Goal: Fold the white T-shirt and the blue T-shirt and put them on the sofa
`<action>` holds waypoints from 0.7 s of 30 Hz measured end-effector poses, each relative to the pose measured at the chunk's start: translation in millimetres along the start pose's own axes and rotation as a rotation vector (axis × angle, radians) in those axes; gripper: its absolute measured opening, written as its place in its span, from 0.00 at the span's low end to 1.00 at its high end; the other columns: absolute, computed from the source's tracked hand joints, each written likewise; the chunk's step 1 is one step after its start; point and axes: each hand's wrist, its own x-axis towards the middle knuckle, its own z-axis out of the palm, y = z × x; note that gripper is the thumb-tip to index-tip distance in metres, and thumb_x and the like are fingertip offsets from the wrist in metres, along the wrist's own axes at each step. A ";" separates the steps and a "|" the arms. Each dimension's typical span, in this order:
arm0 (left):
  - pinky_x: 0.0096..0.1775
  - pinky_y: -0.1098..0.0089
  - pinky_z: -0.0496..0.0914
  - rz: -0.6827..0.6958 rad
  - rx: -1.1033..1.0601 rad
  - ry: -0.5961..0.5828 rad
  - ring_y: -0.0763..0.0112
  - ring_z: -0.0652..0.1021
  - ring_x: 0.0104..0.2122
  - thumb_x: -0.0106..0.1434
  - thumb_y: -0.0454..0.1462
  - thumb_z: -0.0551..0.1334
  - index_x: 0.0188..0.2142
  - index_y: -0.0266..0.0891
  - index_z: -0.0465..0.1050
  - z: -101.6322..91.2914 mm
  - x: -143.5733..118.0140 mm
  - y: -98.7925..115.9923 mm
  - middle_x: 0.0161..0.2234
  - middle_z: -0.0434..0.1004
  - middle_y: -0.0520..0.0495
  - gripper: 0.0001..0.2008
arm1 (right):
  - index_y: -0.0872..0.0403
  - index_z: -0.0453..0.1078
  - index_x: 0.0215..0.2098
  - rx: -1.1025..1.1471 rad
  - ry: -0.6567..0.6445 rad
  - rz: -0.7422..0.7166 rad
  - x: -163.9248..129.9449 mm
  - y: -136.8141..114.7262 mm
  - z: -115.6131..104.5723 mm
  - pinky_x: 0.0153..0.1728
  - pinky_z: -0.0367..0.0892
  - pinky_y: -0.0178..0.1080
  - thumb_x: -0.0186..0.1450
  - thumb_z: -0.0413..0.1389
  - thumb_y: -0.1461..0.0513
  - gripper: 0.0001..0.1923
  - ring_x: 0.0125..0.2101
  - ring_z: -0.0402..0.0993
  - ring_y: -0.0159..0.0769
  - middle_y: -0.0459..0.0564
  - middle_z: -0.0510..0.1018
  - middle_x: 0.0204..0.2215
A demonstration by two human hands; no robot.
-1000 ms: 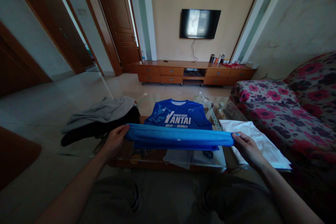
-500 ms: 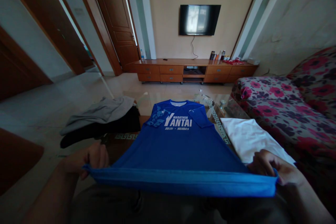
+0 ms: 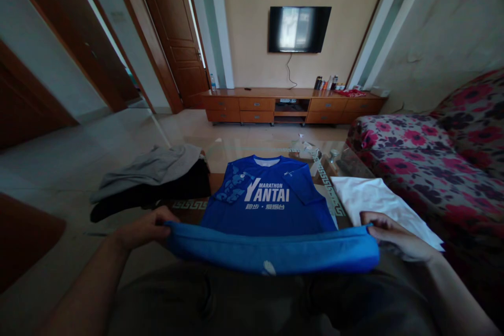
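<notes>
A blue T-shirt with white "Marathon Yantai" lettering lies front up on the glass coffee table, its collar pointing away from me. The hem end is lifted off the near edge and curls over, showing its lighter inside. My left hand pinches the left corner of the hem. At the opposite corner, my right hand is closed on the fabric, close to a folded white garment. Between my hands the hem sags slightly.
Grey and black garments lie piled on the table's left. A flowered sofa stands at the right. Beyond the table are a wooden TV cabinet with bottles on it and a wall-mounted television.
Both hands have moved up, away from me and closer together, carrying the hem towards the collar. The hem has slackened, and a pale print now shows on the hanging fabric.
</notes>
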 end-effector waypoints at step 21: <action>0.35 0.68 0.64 0.218 0.741 0.534 0.62 0.78 0.31 0.63 0.50 0.61 0.33 0.38 0.77 74.6 166.1 -59.7 0.30 0.80 0.44 0.17 | 0.53 0.76 0.44 -0.760 0.752 -0.045 184.7 47.5 -18.3 0.33 0.65 0.38 0.66 0.57 0.52 0.16 0.32 0.78 0.41 0.54 0.82 0.34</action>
